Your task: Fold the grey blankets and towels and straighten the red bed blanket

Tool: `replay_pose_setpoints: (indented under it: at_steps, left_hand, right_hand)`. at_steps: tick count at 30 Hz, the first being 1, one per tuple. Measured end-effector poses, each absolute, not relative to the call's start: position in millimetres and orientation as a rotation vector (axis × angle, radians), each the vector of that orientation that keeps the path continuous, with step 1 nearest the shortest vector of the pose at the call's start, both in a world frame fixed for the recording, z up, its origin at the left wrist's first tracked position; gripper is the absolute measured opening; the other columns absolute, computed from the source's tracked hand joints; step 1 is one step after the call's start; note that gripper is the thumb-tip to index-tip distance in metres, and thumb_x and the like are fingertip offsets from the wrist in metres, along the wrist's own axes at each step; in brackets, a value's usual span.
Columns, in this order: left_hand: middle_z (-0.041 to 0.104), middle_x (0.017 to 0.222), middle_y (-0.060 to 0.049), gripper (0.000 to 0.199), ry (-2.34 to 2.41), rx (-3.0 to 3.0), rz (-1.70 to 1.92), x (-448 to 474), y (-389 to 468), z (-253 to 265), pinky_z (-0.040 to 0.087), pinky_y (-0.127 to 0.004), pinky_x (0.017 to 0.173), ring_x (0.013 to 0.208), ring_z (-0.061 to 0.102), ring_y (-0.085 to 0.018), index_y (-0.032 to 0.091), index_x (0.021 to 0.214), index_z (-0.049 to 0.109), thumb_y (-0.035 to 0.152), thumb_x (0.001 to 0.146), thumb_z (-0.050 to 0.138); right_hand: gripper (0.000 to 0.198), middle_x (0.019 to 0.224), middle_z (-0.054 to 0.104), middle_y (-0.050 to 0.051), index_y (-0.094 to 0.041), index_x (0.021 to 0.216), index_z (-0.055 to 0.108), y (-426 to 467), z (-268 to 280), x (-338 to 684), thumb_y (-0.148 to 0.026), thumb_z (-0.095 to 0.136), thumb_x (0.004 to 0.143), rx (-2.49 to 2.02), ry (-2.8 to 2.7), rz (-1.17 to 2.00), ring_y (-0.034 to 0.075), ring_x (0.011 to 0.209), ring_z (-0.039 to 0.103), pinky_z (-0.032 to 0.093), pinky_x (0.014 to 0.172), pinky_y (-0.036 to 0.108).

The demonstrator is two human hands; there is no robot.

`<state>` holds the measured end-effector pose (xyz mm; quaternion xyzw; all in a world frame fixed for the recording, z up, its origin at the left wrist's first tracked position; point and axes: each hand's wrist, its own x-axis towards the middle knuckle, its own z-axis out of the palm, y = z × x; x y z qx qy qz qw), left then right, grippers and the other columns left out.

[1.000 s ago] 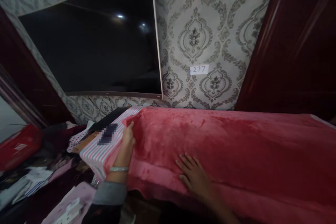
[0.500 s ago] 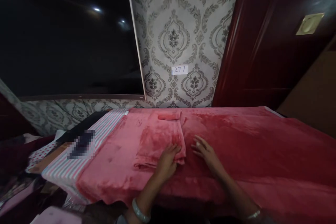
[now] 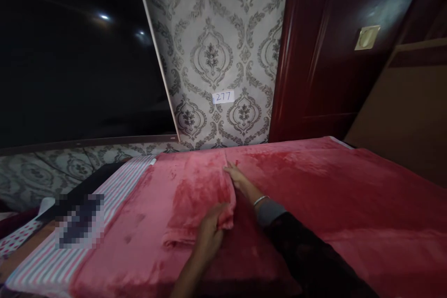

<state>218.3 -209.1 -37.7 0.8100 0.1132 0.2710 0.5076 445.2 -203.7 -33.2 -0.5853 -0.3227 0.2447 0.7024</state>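
A folded pink-red plush cloth (image 3: 199, 195) lies on a spread plush cover (image 3: 307, 191) of the same colour. My left hand (image 3: 212, 224) is closed around the near right corner of the folded cloth, lifting it slightly. At the far end of that right edge, my right hand (image 3: 235, 175) has its fingers closed on the other corner. The fingertips of my right hand are partly hidden in the pile. Thick layered folds show along the near edge of the cloth.
A striped cloth (image 3: 122, 195) borders the plush cover on the left, with a blurred dark item (image 3: 82, 221) on it. Behind are a large black screen (image 3: 80, 65), patterned wallpaper (image 3: 213, 18) with a "277" label (image 3: 223, 97), and a dark red door (image 3: 324, 56).
My right hand has moved from beside the cloth to its far right corner. My left hand has closed on the near corner. The small rolled flap at the far edge no longer shows. The view has shifted right.
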Motion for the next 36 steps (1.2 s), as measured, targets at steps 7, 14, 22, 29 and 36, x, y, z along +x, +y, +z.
replay_pose_setpoints:
  at_steps: [7, 14, 22, 29, 36]
  left_hand:
    - [0.063, 0.139, -0.007, 0.071, 0.240, 2.208, 0.665, 239.5, -220.1, -48.7, 0.033, -0.056, 0.119, 0.136, 0.052, -0.031, 0.025, 0.132, 0.066, 0.012, 0.064, 0.051]
    - [0.047, 0.153, -0.016, 0.075, 0.144, 2.602, 0.244, 264.0, -265.7, -55.8, 0.023, -0.061, 0.122, 0.147, 0.036, -0.035, 0.016, 0.141, 0.058, 0.012, 0.066, 0.055]
    - [0.048, 0.153, -0.012, 0.079, 0.191, 2.597, 0.279, 261.2, -260.7, -54.7, 0.029, -0.056, 0.123, 0.147, 0.037, -0.031, 0.018, 0.143, 0.055, 0.011, 0.065, 0.051]
    - [0.046, 0.155, -0.014, 0.074, 0.136, 2.624, 0.274, 279.0, -281.2, -41.7, 0.027, -0.056, 0.123, 0.147, 0.036, -0.033, 0.017, 0.145, 0.053, 0.012, 0.070, 0.052]
    - [0.038, 0.158, -0.019, 0.067, 0.092, 2.774, 0.172, 272.9, -297.9, -50.2, 0.023, -0.058, 0.124, 0.150, 0.029, -0.037, 0.013, 0.146, 0.050, 0.014, 0.079, 0.051]
  right_hand:
    - [0.064, 0.132, 0.066, 0.003, -0.022, 0.133, 0.063, -201.8, -15.3, 486.0, -0.016, 0.058, 0.069, -1.310, -0.620, 0.446, 0.021, 0.122, 0.060, 0.048, 0.106, 0.037]
    - [0.060, 0.126, 0.069, 0.010, -0.015, 0.124, 0.069, -266.3, -49.0, 511.7, -0.017, 0.061, 0.065, -1.422, -0.503, 0.400, 0.028, 0.121, 0.061, 0.047, 0.106, 0.046]
    - [0.056, 0.118, 0.073, 0.005, -0.020, 0.121, 0.071, -254.2, -49.1, 518.2, -0.021, 0.069, 0.066, -1.435, -0.549, 0.419, 0.024, 0.109, 0.066, 0.050, 0.102, 0.045]
    - [0.054, 0.129, 0.068, 0.007, -0.017, 0.121, 0.071, -267.5, -41.3, 535.2, -0.013, 0.059, 0.068, -1.497, -0.514, 0.311, 0.024, 0.119, 0.061, 0.045, 0.108, 0.042]
    - [0.051, 0.111, 0.074, 0.008, -0.013, 0.116, 0.072, -289.0, -53.7, 526.6, -0.012, 0.061, 0.066, -1.596, -0.515, 0.346, 0.026, 0.110, 0.064, 0.045, 0.106, 0.047]
